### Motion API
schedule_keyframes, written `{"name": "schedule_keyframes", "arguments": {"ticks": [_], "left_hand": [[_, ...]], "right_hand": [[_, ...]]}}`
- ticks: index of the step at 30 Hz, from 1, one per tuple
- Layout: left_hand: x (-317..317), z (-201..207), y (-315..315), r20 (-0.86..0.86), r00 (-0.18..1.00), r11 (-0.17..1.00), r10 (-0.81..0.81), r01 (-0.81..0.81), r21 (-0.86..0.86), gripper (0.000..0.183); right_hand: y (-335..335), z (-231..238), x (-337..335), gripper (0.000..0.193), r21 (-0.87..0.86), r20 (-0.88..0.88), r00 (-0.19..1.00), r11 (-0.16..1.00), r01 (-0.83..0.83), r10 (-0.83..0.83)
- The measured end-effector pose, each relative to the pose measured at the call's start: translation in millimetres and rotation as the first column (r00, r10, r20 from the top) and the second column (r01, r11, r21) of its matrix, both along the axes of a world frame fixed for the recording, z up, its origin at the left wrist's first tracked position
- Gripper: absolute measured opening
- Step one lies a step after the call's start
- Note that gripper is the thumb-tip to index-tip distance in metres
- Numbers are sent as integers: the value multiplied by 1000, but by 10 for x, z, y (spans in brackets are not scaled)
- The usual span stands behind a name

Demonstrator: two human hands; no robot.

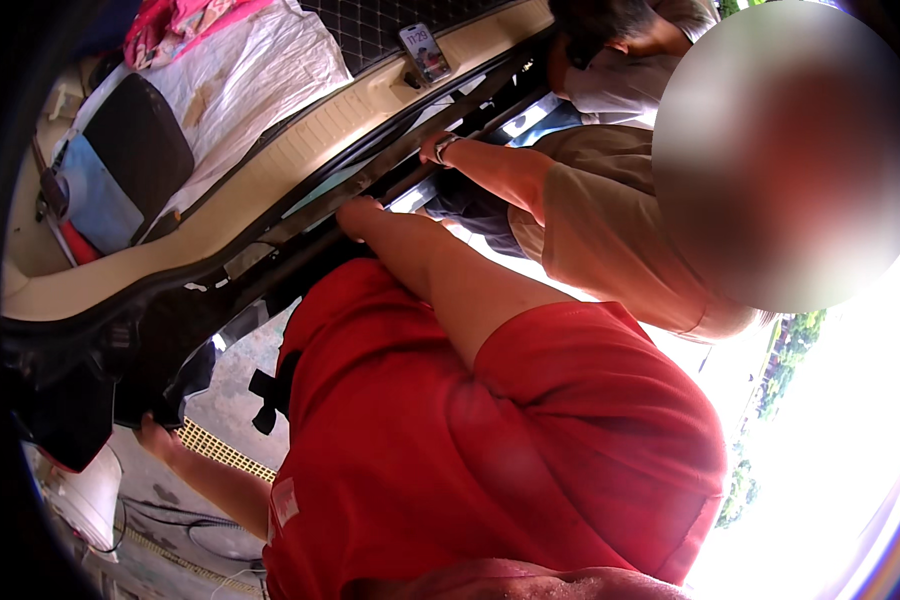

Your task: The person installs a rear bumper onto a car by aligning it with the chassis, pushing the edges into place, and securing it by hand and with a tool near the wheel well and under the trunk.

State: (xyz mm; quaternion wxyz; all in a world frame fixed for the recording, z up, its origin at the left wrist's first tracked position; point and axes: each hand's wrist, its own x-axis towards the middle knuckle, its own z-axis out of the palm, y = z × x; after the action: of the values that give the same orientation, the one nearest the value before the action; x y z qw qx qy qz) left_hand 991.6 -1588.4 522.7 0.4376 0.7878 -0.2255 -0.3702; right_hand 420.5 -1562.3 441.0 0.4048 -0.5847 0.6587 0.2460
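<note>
2 sets of fingers contact dark parts. Right hand [360, 218]: at the dark bar [410, 181], apparently curled; grip cannot be confirmed. Left hand [158, 440]: at the black panel's [145, 388] lower edge; finger closure cannot be determined. The bar lies alongside the cream sill [302, 152]; 1 co-worker's hand [437, 148] also touches it. Judged status: bar alongside; fastening and remaining work indeterminable.

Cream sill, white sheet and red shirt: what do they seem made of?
Cream sill: probably moulded plastic, satin, given its ribs and soft sheen.
White sheet: perhaps coated fabric or plastic, slightly shiny, with crisp creases.
Red shirt: matte cloth, soft folds.
</note>
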Motion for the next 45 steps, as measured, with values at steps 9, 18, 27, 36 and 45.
{"name": "schedule_keyframes", "arguments": {"ticks": [9, 18, 27, 36, 45], "left_hand": [[122, -80, 22, -37, 999, 1000, -23, 24, 10, 47], [30, -31, 6, -113, 990, 994, -81, 72, -87, 48], [118, -81, 26, -28, 997, 996, -77, 75, -53, 47], [-83, 37, -61, -1, 1000, 999, -20, 20, 40, 44], [4, 28, -98, -50, 997, 998, -57, 57, 2, 46]], "right_hand": [[-21, 137, 46, 39, -17, -47, 999, 1000, 15, -16], [-14, 33, 2, 36, 18, -27, 1000, 1000, 5, -5], [-7, 87, 28, 41, 8, -39, 999, 1000, 22, -21], [-73, -105, -32, 42, 170, -104, 992, 982, 83, -66], [-106, -33, -31, 39, 179, -116, 993, 983, 46, -25]]}}
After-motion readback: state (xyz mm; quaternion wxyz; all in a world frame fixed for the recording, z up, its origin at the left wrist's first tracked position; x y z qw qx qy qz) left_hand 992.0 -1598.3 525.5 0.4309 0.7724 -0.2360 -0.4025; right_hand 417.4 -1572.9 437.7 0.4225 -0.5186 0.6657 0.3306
